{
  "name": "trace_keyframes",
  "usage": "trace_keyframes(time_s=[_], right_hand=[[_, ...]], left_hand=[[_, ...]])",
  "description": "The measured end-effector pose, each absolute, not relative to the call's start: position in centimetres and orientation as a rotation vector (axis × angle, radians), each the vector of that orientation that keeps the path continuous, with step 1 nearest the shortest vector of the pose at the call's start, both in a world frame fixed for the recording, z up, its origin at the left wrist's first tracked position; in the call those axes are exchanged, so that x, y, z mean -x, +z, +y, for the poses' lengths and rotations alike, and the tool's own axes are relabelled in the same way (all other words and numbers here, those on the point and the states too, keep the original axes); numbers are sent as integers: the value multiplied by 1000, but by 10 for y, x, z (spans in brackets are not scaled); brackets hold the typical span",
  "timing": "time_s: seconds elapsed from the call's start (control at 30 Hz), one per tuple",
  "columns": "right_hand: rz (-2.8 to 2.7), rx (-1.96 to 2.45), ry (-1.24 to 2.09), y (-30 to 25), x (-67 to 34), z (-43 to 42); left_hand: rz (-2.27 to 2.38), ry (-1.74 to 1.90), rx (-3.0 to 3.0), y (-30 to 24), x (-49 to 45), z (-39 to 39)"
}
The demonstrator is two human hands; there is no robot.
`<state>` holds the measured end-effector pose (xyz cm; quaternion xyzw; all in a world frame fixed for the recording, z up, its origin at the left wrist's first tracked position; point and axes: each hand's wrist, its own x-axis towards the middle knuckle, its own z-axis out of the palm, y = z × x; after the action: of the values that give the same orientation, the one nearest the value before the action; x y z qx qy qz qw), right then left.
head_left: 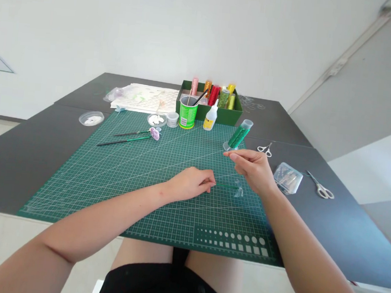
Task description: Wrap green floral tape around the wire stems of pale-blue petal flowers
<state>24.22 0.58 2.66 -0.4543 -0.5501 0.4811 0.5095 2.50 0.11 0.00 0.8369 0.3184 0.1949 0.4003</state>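
Note:
My left hand (194, 182) is closed in a pinch round a thin green-wrapped stem (226, 185) held low over the green cutting mat (115, 194). A small pale translucent blue flower (238, 191) is at the stem's right end. My right hand (252, 168) is raised above and to the right of it, thumb and fingertips pinched together. Whatever lies between those fingertips is too fine to make out. Just behind my right fingertips, a spool of green thread (240, 134) leans on a clear round base.
Behind stand a glue bottle (210, 117), a green can (188, 113) with sticks, and a green box (224, 116) of coloured spools. Stems with a purple flower (154, 134) lie at left. White-handled scissors (322, 191), smaller scissors (265, 149) and a clear box (288, 178) are at right.

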Motion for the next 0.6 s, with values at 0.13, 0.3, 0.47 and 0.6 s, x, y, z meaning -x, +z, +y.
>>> trace_keyframes(time_s=[0.13, 0.3, 0.47, 0.6], right_hand=[[-1358, 1182, 1113, 21, -244, 11], [-1438, 1329, 1092, 13, -249, 17], [-1546, 1424, 1113, -1, -258, 28], [-1746, 1382, 1031, -6, -262, 35]], left_hand=[[749, 489, -2108, 2, -26, -2], [681, 585, -2086, 4, -26, -4], [694, 734, -2013, 4, -26, -3], [789, 874, -2022, 3, -25, -1]])
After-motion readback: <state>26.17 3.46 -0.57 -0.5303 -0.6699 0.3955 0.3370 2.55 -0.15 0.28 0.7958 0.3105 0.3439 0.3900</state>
